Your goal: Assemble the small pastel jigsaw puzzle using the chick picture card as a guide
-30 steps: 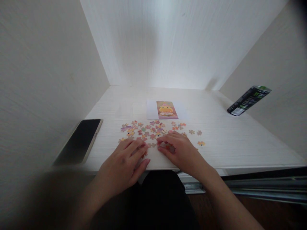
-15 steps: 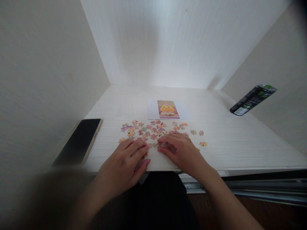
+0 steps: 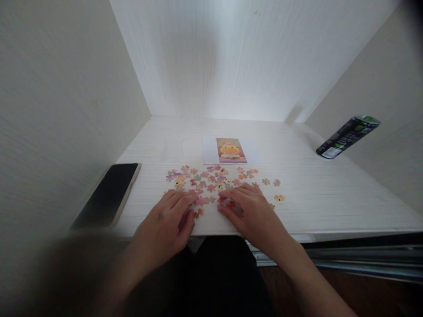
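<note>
Far left, a dark phone [image 3: 107,198] lies flat on the white worktop [image 3: 330,193], screen up, long axis running away from the person and slightly rightward; not touched. Next right, the left hand [image 3: 167,224] rests palm down at the near edge, fingers [image 3: 180,200] loosely spread and laid flat, tips touching the near-left rim of the loose puzzle pieces [image 3: 211,178]; holding nothing that I can see. A stray orange piece [image 3: 198,213] sits just beside its thumb side. The scatter itself spreads in a wide band across the worktop, long axis left to right, pieces lying flat at mixed headings, none visibly joined. Behind it, the reference picture [image 3: 230,150] on its white sheet lies flat, tall side pointing away from the person, top edge toward the back wall. The right hand [image 3: 254,211] is palm down too, fingers curled a bit over a small cluster of pieces near the front edge; whether it pinches one I cannot tell, the fingertips hide it. Step in hand, judged: sorting or sliding pieces at the near rim, assembly barely started. Next move likely calls for isolating one piece with the fingertips, turning it to match the picture's upright heading, and keeping it off the worktop lip. A few outlying pieces [image 3: 277,189] sit right of the hand. Far right, a dark can [image 3: 346,137] stands well apart.
</note>
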A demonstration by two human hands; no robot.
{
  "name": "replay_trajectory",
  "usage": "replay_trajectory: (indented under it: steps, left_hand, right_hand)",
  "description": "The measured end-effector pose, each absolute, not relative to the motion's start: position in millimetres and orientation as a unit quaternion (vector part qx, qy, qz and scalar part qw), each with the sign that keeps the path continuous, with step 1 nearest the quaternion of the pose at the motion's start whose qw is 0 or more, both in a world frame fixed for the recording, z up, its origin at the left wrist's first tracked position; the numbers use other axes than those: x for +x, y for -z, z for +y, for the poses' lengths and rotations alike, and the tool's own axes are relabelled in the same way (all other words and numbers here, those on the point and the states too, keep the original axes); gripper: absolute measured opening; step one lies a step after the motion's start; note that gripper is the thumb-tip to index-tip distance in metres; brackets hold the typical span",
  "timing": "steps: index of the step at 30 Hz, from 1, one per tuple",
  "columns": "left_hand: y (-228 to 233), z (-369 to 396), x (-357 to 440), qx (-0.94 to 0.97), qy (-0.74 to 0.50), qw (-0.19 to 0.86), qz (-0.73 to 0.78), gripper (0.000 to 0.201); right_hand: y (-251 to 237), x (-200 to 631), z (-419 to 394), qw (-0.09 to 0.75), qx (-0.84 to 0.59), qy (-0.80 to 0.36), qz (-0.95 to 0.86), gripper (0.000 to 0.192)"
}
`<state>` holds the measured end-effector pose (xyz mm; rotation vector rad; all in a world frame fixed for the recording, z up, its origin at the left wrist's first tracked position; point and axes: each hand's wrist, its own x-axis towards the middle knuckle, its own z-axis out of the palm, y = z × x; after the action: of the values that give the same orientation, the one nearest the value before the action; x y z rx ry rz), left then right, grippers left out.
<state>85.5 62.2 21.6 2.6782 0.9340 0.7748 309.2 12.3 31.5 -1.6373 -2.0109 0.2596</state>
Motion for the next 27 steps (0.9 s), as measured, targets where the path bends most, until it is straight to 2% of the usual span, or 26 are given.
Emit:
replay_trajectory:
  steps: [9,17,22,27]
  left_hand:
    - [-28,63,83,0.905,-0.255,0.183,0.286,0.028]
    - [-40,69,74,0.906,-0.199,0.280,0.249,0.028]
    - [-38,70,75,0.907,-0.218,0.270,0.238,0.031]
    - [-33,66,80,0.927,-0.208,0.193,0.245,0.043]
  right_hand:
    - [-27,296,2,0.280,-0.661,-0.080,-0.692,0.021]
    - [-24,285,2,0.307,-0.688,-0.075,-0.654,0.022]
    - [-22,281,1,0.337,-0.690,-0.080,-0.636,0.021]
    - [-20,277,1,0.349,-0.704,-0.069,-0.615,0.023]
